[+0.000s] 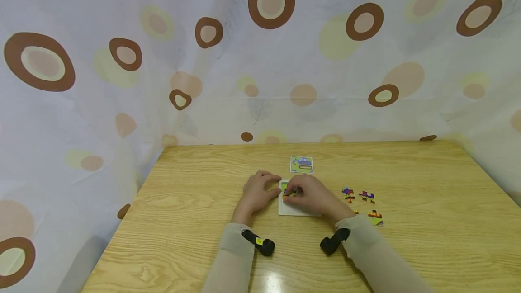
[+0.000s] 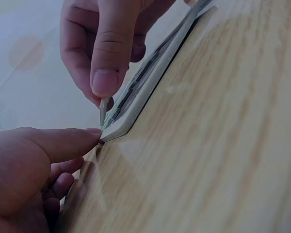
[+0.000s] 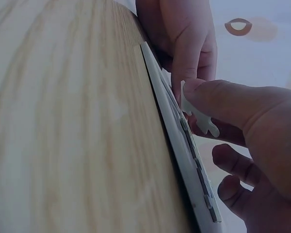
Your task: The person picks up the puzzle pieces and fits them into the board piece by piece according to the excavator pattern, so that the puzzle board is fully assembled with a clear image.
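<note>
A small white puzzle tray (image 1: 294, 210) lies on the table, partly covered by my right hand (image 1: 312, 193). Between thumb and forefinger that hand pinches a jigsaw piece (image 3: 200, 116), its pale back and knobbed edge showing in the right wrist view. The piece stands tilted on edge over the tray's left part. In the left wrist view some pieces (image 2: 131, 92) lie within the rim. My left hand (image 1: 258, 192) is at the tray's left side, thumb tip touching its corner and the other fingers loosely bent.
Beyond the tray lies a square picture card (image 1: 301, 164) showing a digger. Several loose jigsaw pieces (image 1: 367, 196) are spread on the wooden table (image 1: 427, 238) to the right, some near the right sleeve (image 1: 366, 238). A patterned curtain (image 1: 228, 71) hangs behind the table.
</note>
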A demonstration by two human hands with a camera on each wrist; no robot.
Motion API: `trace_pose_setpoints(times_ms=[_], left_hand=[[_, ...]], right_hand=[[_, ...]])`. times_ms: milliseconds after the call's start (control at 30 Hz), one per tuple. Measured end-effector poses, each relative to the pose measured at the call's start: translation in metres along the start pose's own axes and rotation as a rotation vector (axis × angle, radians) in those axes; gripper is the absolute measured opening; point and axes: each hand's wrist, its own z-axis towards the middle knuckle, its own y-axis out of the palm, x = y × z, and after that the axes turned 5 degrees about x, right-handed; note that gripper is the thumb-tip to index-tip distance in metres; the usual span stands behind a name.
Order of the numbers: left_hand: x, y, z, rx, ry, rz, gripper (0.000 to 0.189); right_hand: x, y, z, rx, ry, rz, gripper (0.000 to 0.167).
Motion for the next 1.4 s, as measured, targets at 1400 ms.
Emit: trace_pose_setpoints(times_ms=[1400], left_hand=[[0.0,-0.001,-0.001,-0.006,0.011,-0.012,0.033]], right_hand=[[0.001,-0.007,-0.003,-0.114,0.02,-0.047,0.015]])
